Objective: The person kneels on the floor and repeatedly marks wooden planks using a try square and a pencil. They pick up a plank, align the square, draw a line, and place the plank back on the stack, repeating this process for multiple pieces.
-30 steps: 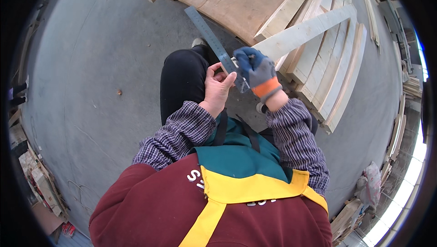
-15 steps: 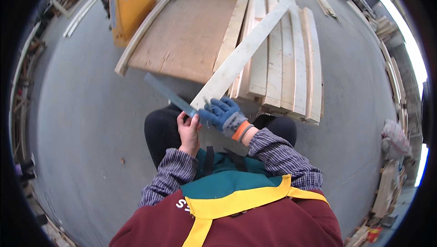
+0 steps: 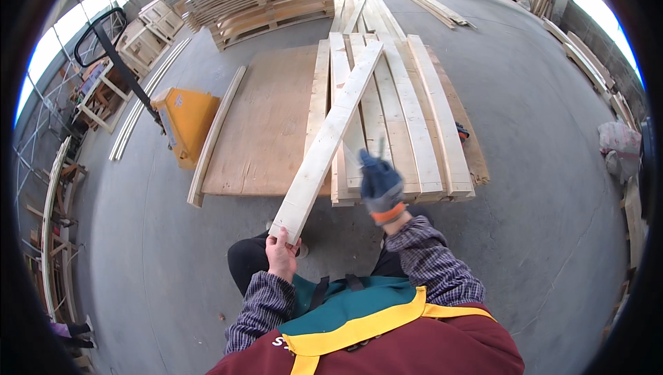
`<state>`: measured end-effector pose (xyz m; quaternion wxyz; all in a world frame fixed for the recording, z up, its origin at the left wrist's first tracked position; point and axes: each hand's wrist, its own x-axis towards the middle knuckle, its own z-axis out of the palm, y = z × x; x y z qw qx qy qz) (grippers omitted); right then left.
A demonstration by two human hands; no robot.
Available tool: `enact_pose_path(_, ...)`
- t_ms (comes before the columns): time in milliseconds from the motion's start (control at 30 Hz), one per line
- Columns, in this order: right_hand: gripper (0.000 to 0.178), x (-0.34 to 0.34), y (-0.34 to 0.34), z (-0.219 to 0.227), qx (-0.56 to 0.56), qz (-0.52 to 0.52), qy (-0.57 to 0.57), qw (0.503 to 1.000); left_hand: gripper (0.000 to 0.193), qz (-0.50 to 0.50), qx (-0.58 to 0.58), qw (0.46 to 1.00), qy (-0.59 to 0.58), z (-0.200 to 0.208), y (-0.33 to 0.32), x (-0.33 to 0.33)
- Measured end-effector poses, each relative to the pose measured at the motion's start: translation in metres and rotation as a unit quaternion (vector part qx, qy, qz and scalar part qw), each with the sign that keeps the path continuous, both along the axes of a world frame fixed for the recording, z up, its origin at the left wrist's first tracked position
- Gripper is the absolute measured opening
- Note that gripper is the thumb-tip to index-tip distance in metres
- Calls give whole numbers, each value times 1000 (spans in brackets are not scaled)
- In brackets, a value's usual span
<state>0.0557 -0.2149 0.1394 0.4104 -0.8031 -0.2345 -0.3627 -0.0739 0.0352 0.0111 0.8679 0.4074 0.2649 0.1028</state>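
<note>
A pale wooden plank (image 3: pixel 324 143) slants across a row of boards, its near end out past them. My bare left hand (image 3: pixel 282 254) is closed on that near end, thumb on top. My right hand (image 3: pixel 382 185), in a blue and grey glove with an orange cuff, is raised over the near ends of the boards (image 3: pixel 407 133) and smeared by motion. Its fingers look curled; a thin greenish streak stands up from them, too blurred to name. The boards lie side by side on a brown wooden sheet (image 3: pixel 266 119).
A yellow pallet truck (image 3: pixel 185 123) with a black handle stands at left, beside a timber (image 3: pixel 217 137) along the sheet's edge. Stacked pallets (image 3: pixel 266 2) rise at the back. A small dark object (image 3: pixel 462 132) lies by the boards' right side. Long strips (image 3: pixel 431 5) lie on the floor.
My right hand has left the plank's near end and moved up and right. The bluish ruler-like strip is gone from my left hand, which now grips the plank. The view has tilted up.
</note>
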Motion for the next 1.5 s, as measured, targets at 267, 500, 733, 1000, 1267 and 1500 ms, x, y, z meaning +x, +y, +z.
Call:
enact_pose_path(267,16,49,-82,-20,-331,-237,322,855,37,65,46,997,19,36,7,1)
enact_pose_path(500,72,43,-59,-33,-326,-134,326,877,26,84,209,970,-93,131,104,-74)
enact_pose_path(733,100,52,30,29,-279,68,58,956,48,164,454,869,-112,268,184,-202)
enact_pose_path(1000,95,49,96,83,-201,223,-132,945,95,193,749,619,-133,382,163,-287)
enact_pose_path(1267,93,8,84,173,-13,165,-189,968,48,117,539,672,-494,439,202,-231)
enact_pose_path(1500,80,-19,51,274,208,272,-67,937,55,24,785,536,-310,187,77,-44)
